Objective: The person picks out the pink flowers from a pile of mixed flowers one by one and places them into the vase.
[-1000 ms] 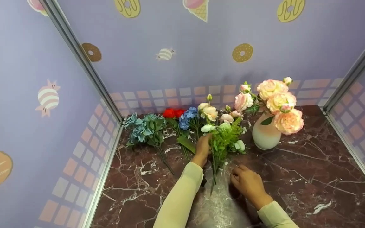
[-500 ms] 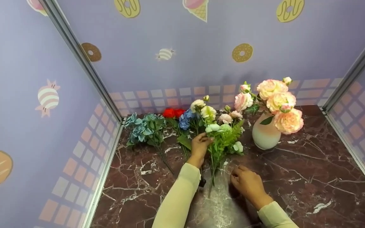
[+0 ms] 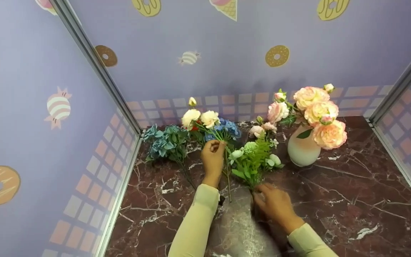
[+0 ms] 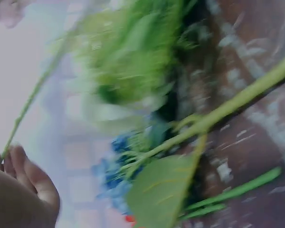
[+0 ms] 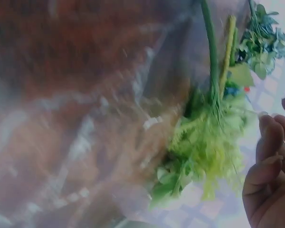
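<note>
My left hand (image 3: 212, 160) pinches the thin green stem of a cream artificial flower spray (image 3: 209, 119), whose blooms stand above the fingers in the head view. That stem (image 4: 31, 97) runs up from the fingertips in the left wrist view. My right hand (image 3: 275, 205) is beside the lower stems of a green bunch (image 3: 250, 166) with fern leaves and white and pale pink blooms. In the right wrist view its fingers (image 5: 270, 137) are loosely bent, and the bunch's thick green stem (image 5: 211, 47) passes outside them.
A white and peach vase (image 3: 302, 150) holding pink-yellow peonies (image 3: 321, 112) stands at the back right. Blue-green hydrangeas (image 3: 164, 141) lie at the left. Blue flowers (image 3: 228, 128) and partly hidden red ones (image 3: 195, 125) lie behind my left hand. Patterned walls (image 3: 227, 64) enclose the marble tabletop (image 3: 348, 189).
My left hand has moved left and up with the cream flower spray, away from the green bunch. My right hand has moved slightly up and left to the bunch's stems. The head view shifted slightly.
</note>
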